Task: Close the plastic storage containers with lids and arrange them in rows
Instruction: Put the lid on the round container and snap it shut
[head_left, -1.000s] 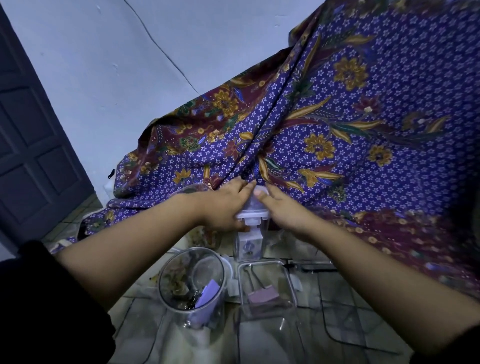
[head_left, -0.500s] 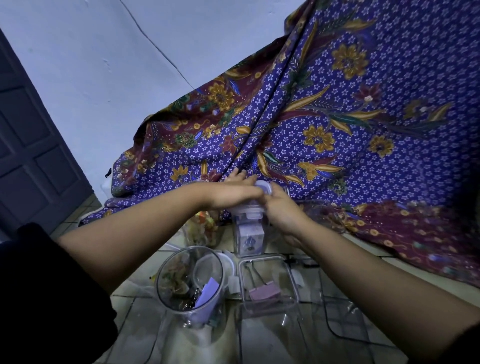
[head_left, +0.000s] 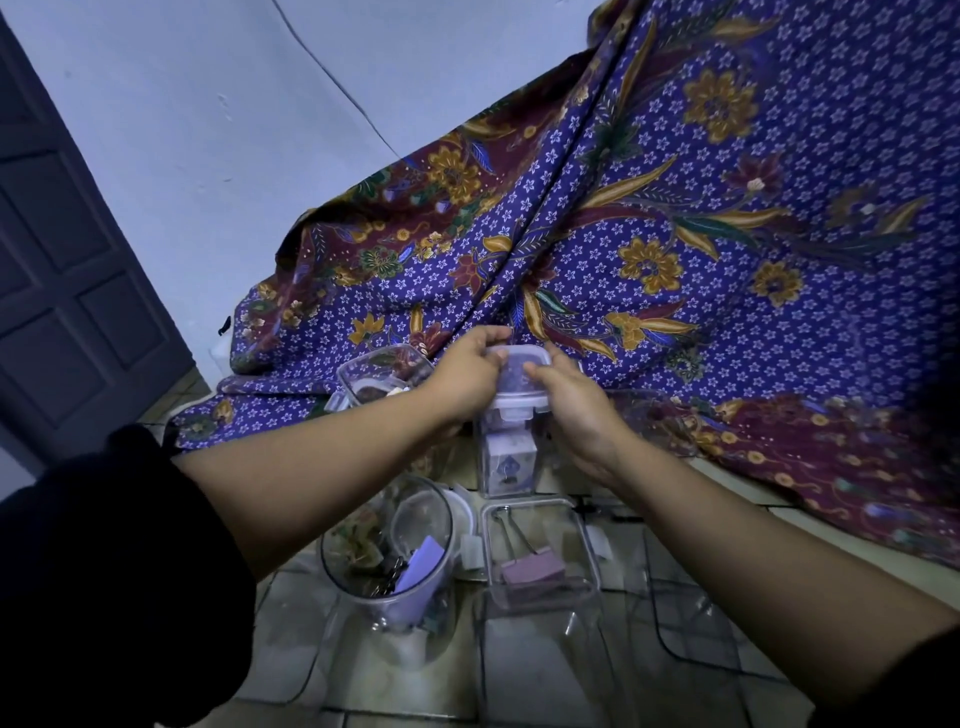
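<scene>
Lid (head_left: 519, 371) step at frame centre: left hand (head_left: 467, 376) & right hand (head_left: 569, 402) both clamped on it atop tall box (head_left: 506, 457); next, prob snap clips down

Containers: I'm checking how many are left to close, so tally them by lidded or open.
Lidded: 1, the tall container with its lid under both hands.
Open: 3, the round tub, the square box, the tilted box.
Total: 4

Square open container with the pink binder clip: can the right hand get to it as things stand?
Probably yes. The square container stands lidless just below the right hand, with nothing over it. But that hand and the left hand are both on the lid of the tall container.
</scene>
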